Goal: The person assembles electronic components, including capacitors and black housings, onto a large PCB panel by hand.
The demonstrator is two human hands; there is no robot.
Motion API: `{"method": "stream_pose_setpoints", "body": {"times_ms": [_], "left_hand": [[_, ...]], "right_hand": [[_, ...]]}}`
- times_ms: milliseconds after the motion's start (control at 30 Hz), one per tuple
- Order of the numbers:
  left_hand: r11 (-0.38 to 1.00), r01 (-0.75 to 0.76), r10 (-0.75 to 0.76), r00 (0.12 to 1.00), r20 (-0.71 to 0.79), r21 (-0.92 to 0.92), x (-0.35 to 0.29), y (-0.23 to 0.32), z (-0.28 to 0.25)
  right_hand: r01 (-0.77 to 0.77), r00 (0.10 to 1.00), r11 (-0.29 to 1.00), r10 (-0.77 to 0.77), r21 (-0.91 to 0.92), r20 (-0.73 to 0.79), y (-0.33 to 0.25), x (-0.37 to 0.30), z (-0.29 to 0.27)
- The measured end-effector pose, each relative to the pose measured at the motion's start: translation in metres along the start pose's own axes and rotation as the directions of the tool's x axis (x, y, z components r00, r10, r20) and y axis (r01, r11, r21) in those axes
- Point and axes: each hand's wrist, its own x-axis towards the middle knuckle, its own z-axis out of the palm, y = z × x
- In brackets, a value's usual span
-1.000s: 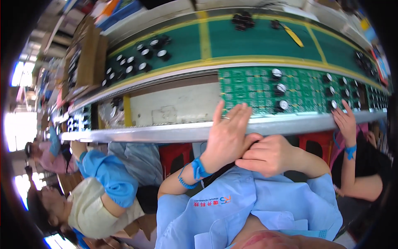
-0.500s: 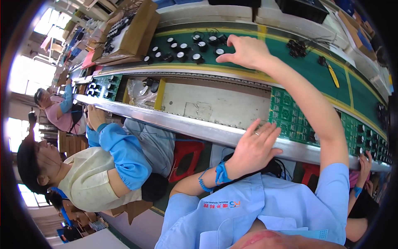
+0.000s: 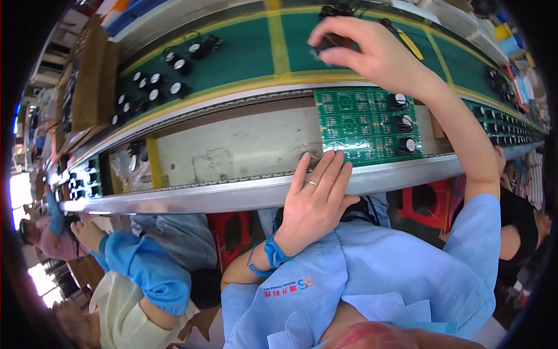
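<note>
My left hand (image 3: 317, 195) lies open, fingers stretched, over the metal rail (image 3: 244, 192), with its fingertips at the near left corner of a green circuit board (image 3: 363, 131). Three black cylindrical components with white tops, one of them here (image 3: 406, 123), stand in a column along the board's right side. Above the green mat (image 3: 232, 64), my right hand (image 3: 386, 61) pinches a dark cylindrical component (image 3: 329, 44) between thumb and fingers. That component is smeared by motion, so its details are hard to make out. A blue coiled wrist strap (image 3: 272, 253) is round my left wrist.
Several loose black components (image 3: 155, 81) stand on the mat at left, near a cardboard box (image 3: 93, 81). A yellow-handled tool (image 3: 410, 43) lies beyond my right hand. More populated boards (image 3: 503, 122) sit along the line at right. A co-worker's blue sleeve (image 3: 145, 267) is at left.
The view has shifted to the right along the line. My right hand, open over the mat before, now pinches a dark component. My left hand stays open beside the board.
</note>
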Motion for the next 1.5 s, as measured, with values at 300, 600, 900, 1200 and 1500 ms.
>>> {"method": "stream_pose_setpoints", "body": {"times_ms": [300,600,900,1200,1500], "left_hand": [[0.997,-0.046,0.038,0.992,0.123,0.058,0.008,0.009,0.013],[0.991,-0.078,0.067,0.993,0.102,0.112,0.005,0.001,0.019],[0.957,-0.172,0.14,0.979,0.146,0.233,0.003,-0.005,0.016],[0.916,-0.232,0.193,0.97,0.147,0.328,0.006,-0.007,0.023],[0.916,-0.231,0.187,0.969,0.16,0.329,0.007,-0.009,0.023]], "right_hand": [[0.017,0.999,0.984,-0.011,-0.176,0.04,0.016,-0.095,0.005],[0.113,0.993,0.938,-0.097,-0.328,0.063,0.03,-0.092,0.014],[0.018,1.0,0.934,-0.023,-0.358,-0.011,0.014,-0.086,-0.004],[0.129,0.991,0.902,-0.107,-0.411,0.076,0.019,-0.099,-0.012],[0.214,0.976,0.885,-0.214,-0.414,0.046,0.035,-0.087,0.019]]}}
